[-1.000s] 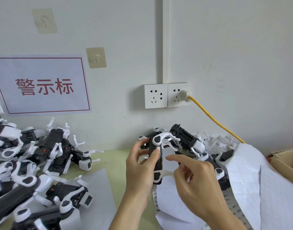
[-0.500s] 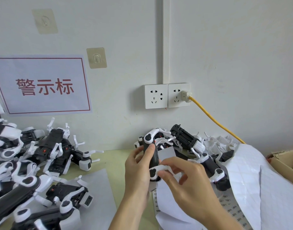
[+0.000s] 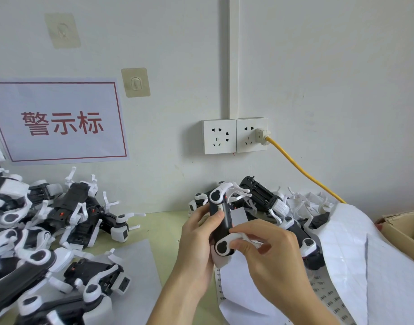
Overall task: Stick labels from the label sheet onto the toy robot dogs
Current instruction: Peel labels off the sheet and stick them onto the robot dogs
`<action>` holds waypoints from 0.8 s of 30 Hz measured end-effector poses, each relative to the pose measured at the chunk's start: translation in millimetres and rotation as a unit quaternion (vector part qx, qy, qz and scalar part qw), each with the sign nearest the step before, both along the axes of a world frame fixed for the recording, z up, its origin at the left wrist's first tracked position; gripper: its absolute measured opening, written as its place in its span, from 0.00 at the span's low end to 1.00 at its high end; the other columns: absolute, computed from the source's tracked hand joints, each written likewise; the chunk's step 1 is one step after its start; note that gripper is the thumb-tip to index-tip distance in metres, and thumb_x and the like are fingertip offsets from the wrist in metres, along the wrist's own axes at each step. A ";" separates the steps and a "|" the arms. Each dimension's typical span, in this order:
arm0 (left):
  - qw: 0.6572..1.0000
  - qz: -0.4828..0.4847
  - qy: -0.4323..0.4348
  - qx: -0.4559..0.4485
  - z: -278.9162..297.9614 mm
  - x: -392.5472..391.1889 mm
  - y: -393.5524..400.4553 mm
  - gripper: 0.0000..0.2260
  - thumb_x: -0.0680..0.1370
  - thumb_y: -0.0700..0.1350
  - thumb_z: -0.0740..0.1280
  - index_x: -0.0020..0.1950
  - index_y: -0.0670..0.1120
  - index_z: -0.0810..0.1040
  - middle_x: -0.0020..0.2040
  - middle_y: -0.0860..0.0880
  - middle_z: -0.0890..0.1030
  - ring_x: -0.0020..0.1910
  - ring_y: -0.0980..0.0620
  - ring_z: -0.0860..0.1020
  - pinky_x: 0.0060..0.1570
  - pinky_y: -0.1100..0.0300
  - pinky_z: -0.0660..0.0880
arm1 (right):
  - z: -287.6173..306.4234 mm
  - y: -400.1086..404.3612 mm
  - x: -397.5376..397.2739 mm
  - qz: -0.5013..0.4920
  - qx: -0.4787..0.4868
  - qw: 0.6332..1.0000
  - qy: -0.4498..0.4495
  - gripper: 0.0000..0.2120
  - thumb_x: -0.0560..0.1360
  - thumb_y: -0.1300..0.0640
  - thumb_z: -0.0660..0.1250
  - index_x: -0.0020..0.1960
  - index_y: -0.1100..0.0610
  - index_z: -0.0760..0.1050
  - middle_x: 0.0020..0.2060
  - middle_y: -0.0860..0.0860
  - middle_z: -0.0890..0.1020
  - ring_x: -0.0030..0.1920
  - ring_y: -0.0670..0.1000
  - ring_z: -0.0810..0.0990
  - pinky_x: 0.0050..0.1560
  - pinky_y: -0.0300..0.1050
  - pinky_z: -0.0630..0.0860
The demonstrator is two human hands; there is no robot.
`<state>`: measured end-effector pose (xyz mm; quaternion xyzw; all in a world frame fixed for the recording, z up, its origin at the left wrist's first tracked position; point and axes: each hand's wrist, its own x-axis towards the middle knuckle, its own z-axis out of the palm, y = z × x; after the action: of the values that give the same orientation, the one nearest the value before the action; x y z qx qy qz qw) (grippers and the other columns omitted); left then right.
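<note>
**A:** What is in front of you, biggest things first?

**B:** You face a white wall (image 3: 318, 66) behind a pale green table (image 3: 164, 221). On the wall at your left hangs a paper sign (image 3: 58, 120) with red characters inside a red border. A double wall socket (image 3: 235, 136) sits near the middle, with a yellow cable (image 3: 302, 171) plugged into its right half and running down to the right.

**A:** And on the table?

**B:** At your left lies a big heap of toy robot dogs (image 3: 37, 231), black bodies with white legs. A smaller heap (image 3: 271, 202) lies behind your hands, against the wall. At your right a crumpled white label sheet (image 3: 365, 254) drapes over that heap's right edge and runs down to the near edge of the table. A cardboard box (image 3: 402, 228) shows at the far right.

**A:** What are your hands doing?

**B:** Your left hand (image 3: 196, 240) grasps one toy robot dog (image 3: 221, 221), held upright above the table in the centre, thumb pressed on its black body. Your right hand (image 3: 267, 249) pinches the white leg at the dog's lower end, fingers curled around it.

**A:** Is a label on the dog?

**B:** A small light patch shows near your left thumb; I cannot tell whether it is a label.
</note>
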<state>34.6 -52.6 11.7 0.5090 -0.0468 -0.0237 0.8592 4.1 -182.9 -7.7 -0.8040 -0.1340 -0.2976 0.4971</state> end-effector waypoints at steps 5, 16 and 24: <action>0.997 -0.061 -0.044 0.030 -2.5 0.3 0.3 0.12 0.77 0.41 0.68 0.60 0.49 0.82 0.48 0.41 0.82 0.44 0.48 0.81 0.41 0.59 0.76 | 2.0 -0.5 -0.5 -0.006 0.048 0.999 0.000 0.16 0.70 0.67 0.76 0.42 0.45 0.85 0.37 0.38 0.84 0.43 0.42 0.82 0.37 0.34 0.76; 0.994 0.047 -0.044 0.090 -12.3 3.6 -7.3 0.23 0.65 0.50 0.76 0.58 0.48 0.77 0.51 0.49 0.86 0.47 0.47 0.84 0.46 0.51 0.75 | 5.4 -4.9 -1.7 0.014 0.132 0.990 0.037 0.08 0.78 0.58 0.68 0.52 0.46 0.83 0.45 0.40 0.86 0.49 0.42 0.84 0.46 0.45 0.80; 0.979 0.065 -0.119 0.149 -13.1 2.5 -5.4 0.19 0.71 0.32 0.75 0.56 0.51 0.85 0.48 0.54 0.87 0.49 0.58 0.85 0.40 0.72 0.77 | 5.2 -22.1 2.5 -0.100 0.155 0.982 -0.024 0.17 0.75 0.55 0.71 0.60 0.40 0.74 0.56 0.41 0.75 0.60 0.40 0.74 0.53 0.38 0.72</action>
<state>37.1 -57.9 -1.5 0.6323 -0.1120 0.0860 0.7617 6.5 -205.0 -2.5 -0.7190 -0.0168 -0.3824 0.5802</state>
